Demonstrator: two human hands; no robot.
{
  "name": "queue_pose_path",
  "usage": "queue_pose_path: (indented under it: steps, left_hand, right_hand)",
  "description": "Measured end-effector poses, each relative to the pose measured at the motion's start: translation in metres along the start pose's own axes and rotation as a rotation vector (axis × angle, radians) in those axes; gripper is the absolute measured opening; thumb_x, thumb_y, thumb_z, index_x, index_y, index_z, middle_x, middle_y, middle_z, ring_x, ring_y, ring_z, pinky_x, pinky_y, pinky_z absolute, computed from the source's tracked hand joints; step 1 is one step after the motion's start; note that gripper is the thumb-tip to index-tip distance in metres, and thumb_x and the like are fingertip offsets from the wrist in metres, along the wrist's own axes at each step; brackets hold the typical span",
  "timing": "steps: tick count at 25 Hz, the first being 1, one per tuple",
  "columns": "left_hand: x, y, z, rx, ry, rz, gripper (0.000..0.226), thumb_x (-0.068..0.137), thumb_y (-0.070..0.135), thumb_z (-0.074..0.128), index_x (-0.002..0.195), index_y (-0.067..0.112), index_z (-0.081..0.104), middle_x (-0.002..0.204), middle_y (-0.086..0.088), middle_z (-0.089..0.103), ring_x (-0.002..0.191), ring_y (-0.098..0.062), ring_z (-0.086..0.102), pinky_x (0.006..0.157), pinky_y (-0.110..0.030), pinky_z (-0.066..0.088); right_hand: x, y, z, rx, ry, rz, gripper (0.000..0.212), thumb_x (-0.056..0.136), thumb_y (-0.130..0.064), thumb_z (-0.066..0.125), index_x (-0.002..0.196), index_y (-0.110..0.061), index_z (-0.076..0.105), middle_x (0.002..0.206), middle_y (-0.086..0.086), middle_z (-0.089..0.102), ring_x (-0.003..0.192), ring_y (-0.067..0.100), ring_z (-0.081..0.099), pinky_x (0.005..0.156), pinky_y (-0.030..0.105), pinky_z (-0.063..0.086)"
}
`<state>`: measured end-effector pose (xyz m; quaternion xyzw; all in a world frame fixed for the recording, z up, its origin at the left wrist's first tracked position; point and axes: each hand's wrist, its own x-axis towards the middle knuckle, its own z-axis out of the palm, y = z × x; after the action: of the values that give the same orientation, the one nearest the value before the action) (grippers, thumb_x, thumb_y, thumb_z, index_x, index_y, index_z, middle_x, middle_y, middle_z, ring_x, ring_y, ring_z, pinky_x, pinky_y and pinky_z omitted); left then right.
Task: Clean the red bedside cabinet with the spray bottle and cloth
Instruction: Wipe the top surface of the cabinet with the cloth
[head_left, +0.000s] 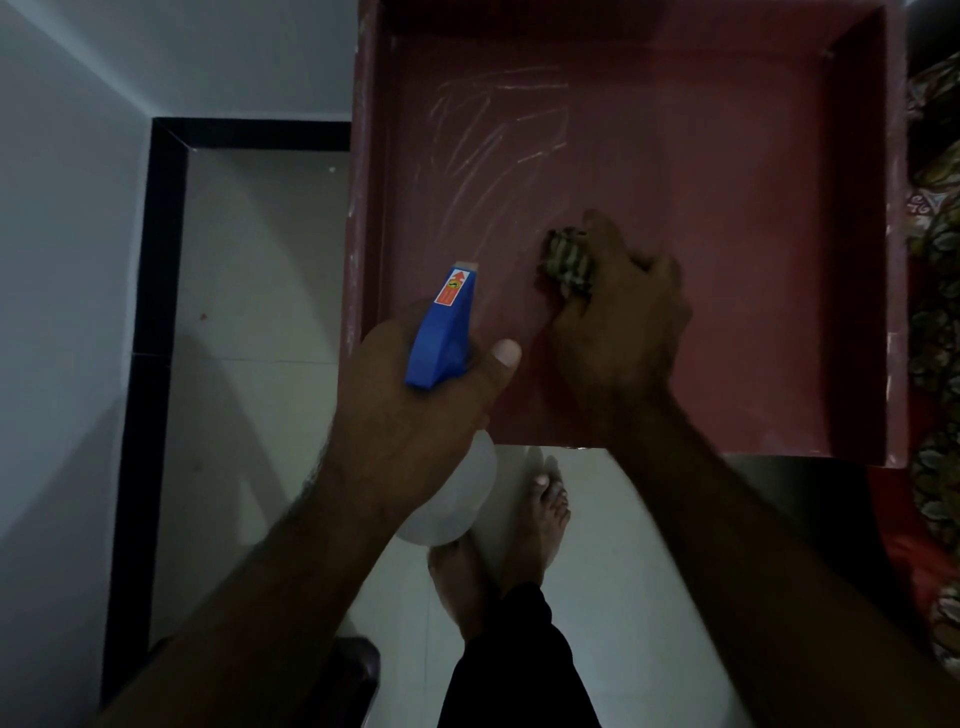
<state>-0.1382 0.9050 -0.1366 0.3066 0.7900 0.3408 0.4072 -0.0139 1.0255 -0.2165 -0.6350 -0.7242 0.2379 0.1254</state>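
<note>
Red cabinet (727, 156), right hand (623, 322) clutching cloth (566, 260), left hand (405, 426) gripping spray bottle (441, 322)

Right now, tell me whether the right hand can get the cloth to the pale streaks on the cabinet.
Probably yes. The right hand presses the cloth on the cabinet top, and only bare surface lies between it and the streaks. The left hand holds the spray bottle off that path.
</note>
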Motion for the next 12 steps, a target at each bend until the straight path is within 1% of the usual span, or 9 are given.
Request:
queue_pose_path:
  steps: [2,3,4,5,7,8,9,10,12]
  left_hand:
    - [0.001,0.001,-0.002,-0.013,-0.009,-0.011,0.025,0.091,0.034,0.07,0.084,0.011,0.062,0.077,-0.011,0.069,0.066,-0.013,0.065,0.057,-0.008,0.049]
    - [0.002,0.001,-0.004,-0.023,-0.013,-0.018,0.024,0.091,0.035,0.07,0.083,0.014,0.062,0.077,-0.009,0.069,0.066,-0.01,0.065,0.057,-0.006,0.048]
    - [0.003,0.001,-0.005,-0.025,-0.013,-0.018,0.024,0.091,0.035,0.07,0.083,0.014,0.062,0.076,-0.008,0.069,0.067,-0.01,0.066,0.058,-0.006,0.048]
    - [0.003,0.001,-0.007,-0.015,-0.009,-0.011,0.026,0.09,0.036,0.07,0.084,0.012,0.062,0.075,-0.008,0.07,0.067,-0.012,0.066,0.059,-0.007,0.049]
    - [0.006,0.0,-0.011,0.009,0.0,0.004,0.03,0.09,0.039,0.069,0.085,0.01,0.063,0.073,-0.006,0.07,0.067,-0.013,0.067,0.061,-0.008,0.05]
    - [0.007,0.001,-0.012,0.013,0.004,0.006,0.03,0.089,0.04,0.069,0.086,0.011,0.063,0.072,-0.004,0.07,0.067,-0.011,0.067,0.06,-0.007,0.049]
    - [0.009,0.002,-0.013,0.012,0.011,0.004,0.031,0.088,0.041,0.069,0.085,0.011,0.063,0.07,-0.003,0.07,0.066,-0.008,0.067,0.059,-0.005,0.048]
    - [0.012,0.004,-0.014,0.006,0.018,-0.001,0.032,0.087,0.042,0.07,0.085,0.011,0.063,0.068,-0.001,0.069,0.065,-0.004,0.067,0.058,-0.004,0.046]
    - [0.015,0.007,-0.016,-0.004,0.032,-0.009,0.035,0.084,0.046,0.068,0.082,0.011,0.062,0.063,0.001,0.067,0.061,0.002,0.065,0.056,-0.002,0.045]
  right_hand:
    - [-0.016,-0.014,0.01,-0.055,-0.111,-0.185,0.077,0.079,-0.017,0.068,0.15,-0.037,0.047,0.124,0.012,0.064,0.113,0.036,0.056,0.097,0.044,0.049]
    - [-0.023,-0.015,0.011,-0.064,-0.136,-0.283,0.077,0.077,-0.015,0.072,0.149,-0.033,0.05,0.123,0.011,0.066,0.112,0.037,0.058,0.094,0.047,0.051]
    - [-0.021,-0.012,0.008,-0.056,-0.126,-0.326,0.078,0.075,-0.013,0.074,0.148,-0.03,0.053,0.12,0.012,0.067,0.11,0.039,0.059,0.092,0.05,0.052]
    - [-0.013,-0.005,0.003,-0.039,-0.106,-0.287,0.079,0.075,-0.012,0.072,0.149,-0.031,0.052,0.12,0.014,0.066,0.109,0.04,0.06,0.093,0.051,0.052]
    - [0.012,0.006,-0.005,-0.005,-0.041,-0.04,0.079,0.08,-0.015,0.067,0.151,-0.042,0.044,0.125,0.015,0.058,0.11,0.04,0.059,0.101,0.044,0.05]
    - [0.019,0.008,-0.005,-0.008,-0.009,0.045,0.077,0.084,-0.017,0.067,0.151,-0.045,0.041,0.126,0.014,0.056,0.11,0.039,0.059,0.103,0.041,0.049]
    - [0.019,0.005,-0.003,-0.015,-0.003,0.054,0.076,0.085,-0.017,0.067,0.15,-0.045,0.042,0.126,0.013,0.055,0.11,0.039,0.059,0.103,0.04,0.05]
    - [0.014,-0.003,0.0,-0.014,-0.024,-0.017,0.075,0.084,-0.013,0.066,0.15,-0.042,0.046,0.125,0.014,0.057,0.111,0.039,0.058,0.101,0.043,0.051]
    - [-0.004,-0.015,0.004,-0.01,-0.071,-0.236,0.076,0.076,-0.002,0.066,0.147,-0.028,0.055,0.118,0.017,0.066,0.109,0.042,0.059,0.093,0.052,0.053]
